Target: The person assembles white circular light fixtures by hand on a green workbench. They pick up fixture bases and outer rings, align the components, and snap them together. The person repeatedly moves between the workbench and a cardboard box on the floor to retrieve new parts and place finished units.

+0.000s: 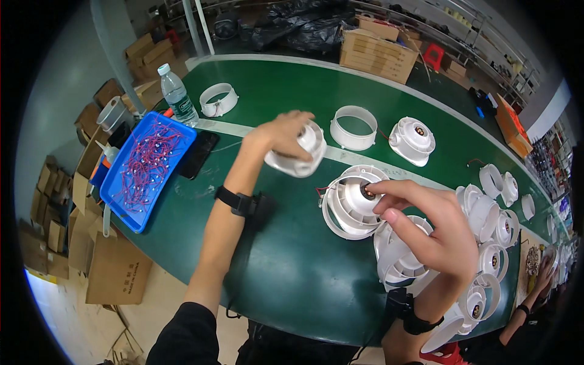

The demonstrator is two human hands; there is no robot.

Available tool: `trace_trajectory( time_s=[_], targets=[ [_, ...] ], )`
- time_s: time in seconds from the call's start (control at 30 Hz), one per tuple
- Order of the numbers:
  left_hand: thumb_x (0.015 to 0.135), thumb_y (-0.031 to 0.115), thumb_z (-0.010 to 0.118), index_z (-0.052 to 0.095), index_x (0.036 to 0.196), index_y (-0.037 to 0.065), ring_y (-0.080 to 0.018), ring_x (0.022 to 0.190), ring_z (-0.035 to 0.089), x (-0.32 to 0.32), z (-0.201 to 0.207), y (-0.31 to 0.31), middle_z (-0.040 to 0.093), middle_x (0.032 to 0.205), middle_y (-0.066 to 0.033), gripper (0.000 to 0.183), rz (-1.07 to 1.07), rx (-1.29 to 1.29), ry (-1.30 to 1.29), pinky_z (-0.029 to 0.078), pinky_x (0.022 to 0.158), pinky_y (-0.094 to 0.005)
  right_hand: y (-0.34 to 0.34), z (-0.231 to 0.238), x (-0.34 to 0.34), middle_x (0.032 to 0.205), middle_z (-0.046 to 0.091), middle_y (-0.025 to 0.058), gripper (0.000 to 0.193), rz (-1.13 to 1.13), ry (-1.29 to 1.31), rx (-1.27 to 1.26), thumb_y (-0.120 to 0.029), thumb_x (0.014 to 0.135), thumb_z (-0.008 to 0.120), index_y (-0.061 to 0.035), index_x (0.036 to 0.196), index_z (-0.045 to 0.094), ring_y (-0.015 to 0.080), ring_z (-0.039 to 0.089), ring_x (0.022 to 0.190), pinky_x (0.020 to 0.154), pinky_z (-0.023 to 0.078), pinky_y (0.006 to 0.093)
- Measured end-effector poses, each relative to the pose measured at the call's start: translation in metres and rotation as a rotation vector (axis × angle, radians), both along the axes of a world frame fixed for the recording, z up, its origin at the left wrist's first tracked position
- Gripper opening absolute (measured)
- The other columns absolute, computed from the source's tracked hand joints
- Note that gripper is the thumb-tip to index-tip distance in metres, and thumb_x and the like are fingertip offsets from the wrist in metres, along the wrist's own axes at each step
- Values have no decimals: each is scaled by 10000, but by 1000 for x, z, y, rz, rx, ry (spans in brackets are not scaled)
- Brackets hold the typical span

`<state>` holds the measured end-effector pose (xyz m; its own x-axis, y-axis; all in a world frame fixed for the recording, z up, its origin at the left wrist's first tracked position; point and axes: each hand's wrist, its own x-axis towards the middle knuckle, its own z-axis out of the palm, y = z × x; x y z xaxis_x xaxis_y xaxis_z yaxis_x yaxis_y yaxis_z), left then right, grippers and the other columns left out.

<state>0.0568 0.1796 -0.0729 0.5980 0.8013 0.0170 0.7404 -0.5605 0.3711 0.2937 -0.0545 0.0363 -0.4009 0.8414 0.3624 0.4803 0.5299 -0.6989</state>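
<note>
My left hand (281,135) curls over a white plastic fan housing (308,145), slightly blurred, at the middle of the green table (261,243). Its fingers grip the housing's top and side. Closer to me, my right hand (441,228) has its thumb and fingers pinched at the dark hub of another white fan housing (353,204). That housing sits inside a white ring, and a thin red wire shows at its left. Beneath and beside my right hand is a further white fan housing (404,261), partly covered by the hand.
A blue tray (137,222) of red wires lies left, beside a black phone (199,155) and a water bottle (176,97). White rings (354,129) and a housing (413,141) stand farther back. Several fan assemblies crowd the right side, near another person's hand (543,277).
</note>
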Motion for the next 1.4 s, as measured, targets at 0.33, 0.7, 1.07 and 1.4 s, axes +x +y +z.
trace_trajectory(
  time_s=[0.33, 0.7, 1.07, 1.4],
  targets=[
    [758, 85, 573, 631, 1192, 165, -316, 1167, 556, -62, -72, 70, 549, 1328, -109, 445, 482, 638, -143, 481, 955, -438, 2, -1, 1, 928, 675, 167, 227, 46, 15, 55, -30, 859, 587, 16, 1076, 633, 289, 667, 772, 705, 519, 328],
    [796, 304, 641, 362, 1432, 95, -444, 1331, 330, -86, -58, 67, 235, 1526, -167, 726, 1017, 252, 58, 373, 1038, -542, 2, -7, 11, 774, 646, 160, 211, 0, -1, 114, -49, 847, 591, 6, 1051, 609, 302, 645, 673, 611, 497, 343],
    [836, 315, 688, 435, 1391, 93, -313, 1101, 598, 37, 68, -68, 572, 1258, -202, 649, -414, -317, -205, 505, 895, -379, 10, -16, 17, 754, 658, 177, 214, -75, 26, 100, -81, 843, 594, 25, 1028, 620, 291, 668, 663, 609, 510, 333],
    [810, 89, 597, 590, 1135, -19, -219, 868, 654, 29, 83, -61, 670, 957, -170, 343, -295, 92, -500, 507, 782, -333, 8, -4, 23, 923, 680, 117, 270, -181, 2, 157, -87, 880, 598, 6, 1133, 619, 156, 655, 764, 695, 515, 253]
  ],
)
